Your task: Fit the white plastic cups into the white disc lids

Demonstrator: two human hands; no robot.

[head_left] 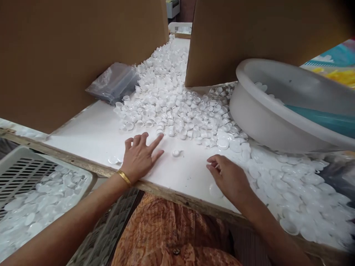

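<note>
My left hand (pixel 140 157) is spread over the white tabletop (pixel 83 127), palm down. Its index fingertip is at the front edge of a heap of small white toy cups (pixel 166 99). A single small white cup (pixel 176 153) lies on its own between my two hands. My right hand (pixel 231 179) is half curled, thumb and fingertips close together; I cannot make out anything between them. Below it lies a small white saucer (pixel 215 191). More white saucers (pixel 299 188) are piled on the right, beside my right forearm.
A large grey basin (pixel 266 114) with something teal inside stands at the right. Cardboard sheets (pixel 69 48) rise at the back left and back right. A plastic-wrapped packet (pixel 113 83) leans by the heap. Below the wooden table edge, a white crate (pixel 85 175) holds white discs.
</note>
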